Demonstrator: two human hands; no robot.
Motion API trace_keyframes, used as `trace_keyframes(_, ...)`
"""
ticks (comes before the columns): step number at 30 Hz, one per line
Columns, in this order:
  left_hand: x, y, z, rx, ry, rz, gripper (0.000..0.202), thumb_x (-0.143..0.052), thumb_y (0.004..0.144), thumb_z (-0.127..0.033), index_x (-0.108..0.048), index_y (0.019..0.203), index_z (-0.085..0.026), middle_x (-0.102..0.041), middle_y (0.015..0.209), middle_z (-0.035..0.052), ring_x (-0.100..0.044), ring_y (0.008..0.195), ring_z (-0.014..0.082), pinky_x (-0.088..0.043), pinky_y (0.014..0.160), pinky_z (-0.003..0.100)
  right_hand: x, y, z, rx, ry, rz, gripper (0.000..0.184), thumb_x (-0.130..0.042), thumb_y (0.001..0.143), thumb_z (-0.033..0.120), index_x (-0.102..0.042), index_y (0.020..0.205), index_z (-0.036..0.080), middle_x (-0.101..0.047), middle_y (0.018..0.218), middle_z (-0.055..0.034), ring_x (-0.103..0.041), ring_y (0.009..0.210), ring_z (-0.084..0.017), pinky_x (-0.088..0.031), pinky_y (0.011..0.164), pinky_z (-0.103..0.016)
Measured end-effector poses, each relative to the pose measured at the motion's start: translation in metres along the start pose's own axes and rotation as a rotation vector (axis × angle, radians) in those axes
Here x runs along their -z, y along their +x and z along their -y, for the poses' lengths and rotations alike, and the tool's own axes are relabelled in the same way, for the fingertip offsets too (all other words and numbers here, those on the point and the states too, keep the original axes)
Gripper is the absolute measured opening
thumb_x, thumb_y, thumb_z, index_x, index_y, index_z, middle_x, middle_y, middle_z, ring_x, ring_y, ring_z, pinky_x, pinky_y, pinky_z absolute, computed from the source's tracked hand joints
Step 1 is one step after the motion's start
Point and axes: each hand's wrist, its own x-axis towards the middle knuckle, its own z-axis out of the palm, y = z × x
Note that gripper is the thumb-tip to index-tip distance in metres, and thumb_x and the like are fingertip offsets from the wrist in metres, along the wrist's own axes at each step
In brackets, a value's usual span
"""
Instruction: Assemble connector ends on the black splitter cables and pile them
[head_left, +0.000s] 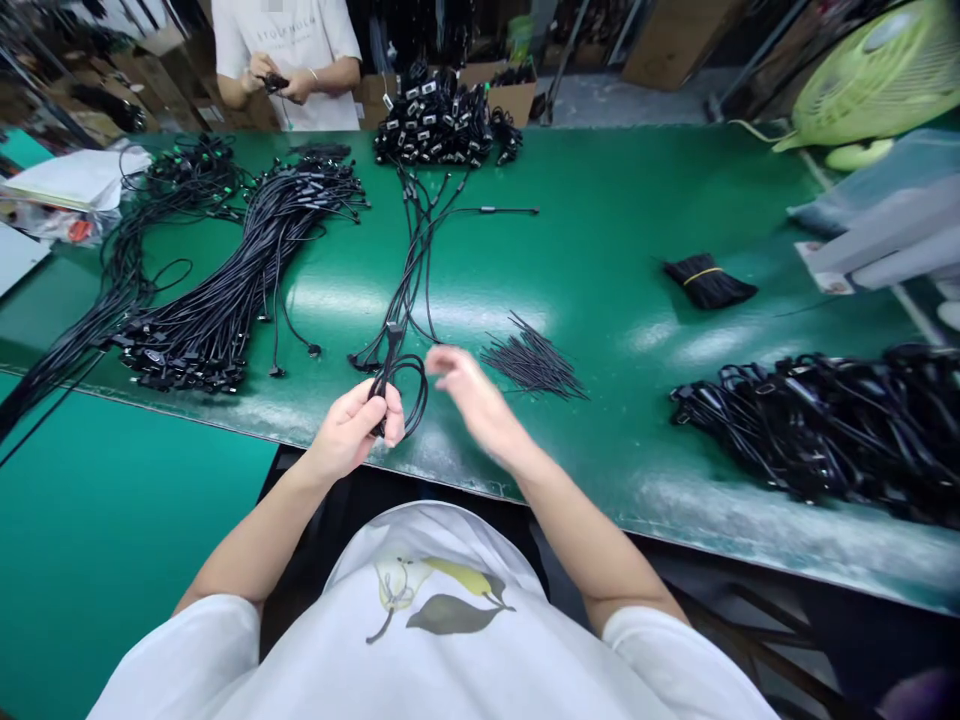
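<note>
1. Left hand (352,430) fingers pinch a coiled black cable (401,385), its tail trailing away across the green table (600,250)
2. Right hand (469,395) open, empty, just beside the coil
3. Loose black ties (534,362) lie just beyond the right fingertips; coiling looks done, binding seems due, needing one tie picked singly

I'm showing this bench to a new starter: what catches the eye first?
Probably the left hand at the near edge of the green table, closed on a looped black cable, with the right hand open beside it. Then the big cable heaps: one far left, one far right.
</note>
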Motion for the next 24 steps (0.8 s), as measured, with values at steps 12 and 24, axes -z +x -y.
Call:
trace_keyframes(12, -0.016, -0.016, 0.044, 0.161, 0.231, -0.129, 0.037, -0.050, 0.092, -0.051, -0.052, 0.075, -0.018, -0.054, 0.066, -0.0004, -0.055, 0.063, 0.0147, -0.045, 0.068, 0.029, -0.040, -0.027, 0.004, -0.290, 0.575, -0.058, 0.039, -0.052, 0.089, 0.060, -0.041, 0.079, 0.024, -0.035, 0.066, 0.0059, -0.031, 0.050, -0.009, -0.037, 0.046, -0.022)
trace_keyframes(24, -0.005, -0.018, 0.049, 0.339, 0.142, 0.155, 0.030, -0.068, 0.083, -0.041, -0.062, 0.097, -0.016, -0.062, 0.085, 0.0043, -0.058, 0.081, 0.0173, -0.047, 0.078, 0.031, -0.044, -0.016, -0.007, -0.273, 0.559, -0.090, 0.035, -0.060, 0.085, 0.055, -0.049, 0.099, 0.025, -0.049, 0.066, 0.0069, -0.040, 0.047, -0.006, -0.029, 0.039, -0.017)
